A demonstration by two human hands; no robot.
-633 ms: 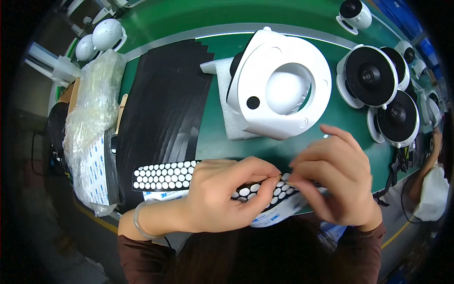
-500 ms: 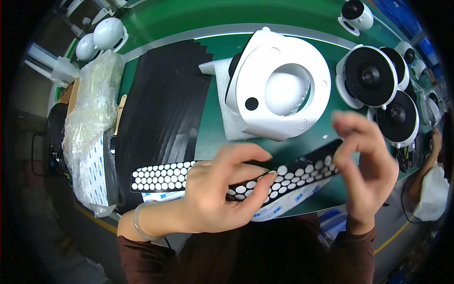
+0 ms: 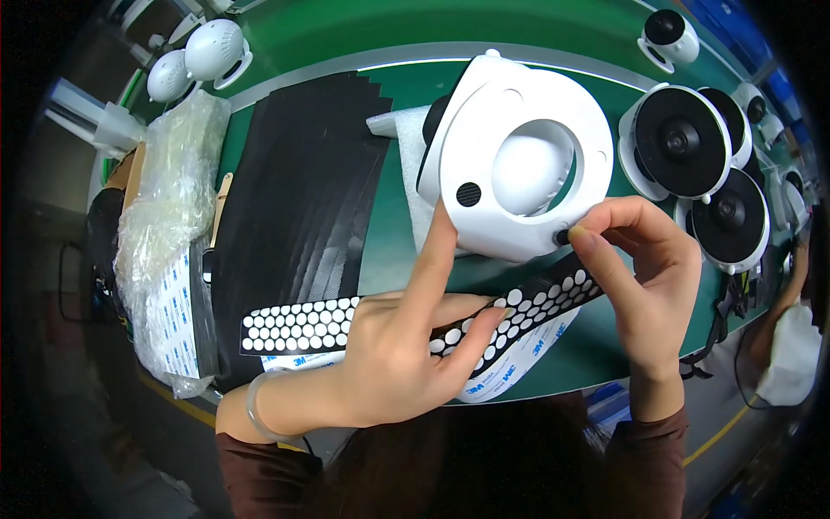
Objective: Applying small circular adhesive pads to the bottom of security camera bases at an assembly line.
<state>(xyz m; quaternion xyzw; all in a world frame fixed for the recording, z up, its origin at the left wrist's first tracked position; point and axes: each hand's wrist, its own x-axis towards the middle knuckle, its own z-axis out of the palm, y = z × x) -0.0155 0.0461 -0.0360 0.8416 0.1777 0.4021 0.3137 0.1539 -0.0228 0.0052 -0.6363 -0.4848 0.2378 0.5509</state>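
In front of me a white plastic housing with a round opening rests on pale foam. One black round pad sits on its lower left face. My right hand pinches a small black pad between thumb and index finger, against the housing's lower right rim. My left hand grips a long black adhesive-pad strip dotted with white circles between thumb and fingers. Its index finger stretches up to the housing's lower left edge. Printed backing paper hangs under the strip.
Black sheets lie stacked on the green table, beside a plastic-wrapped bundle. Several white units with black discs stand at the right. Two white round units are at the far left. Another person's arm shows at the right edge.
My right hand has moved from the strip's right end to the housing's lower right rim with a small black pad. My left index finger has stretched up to the housing.
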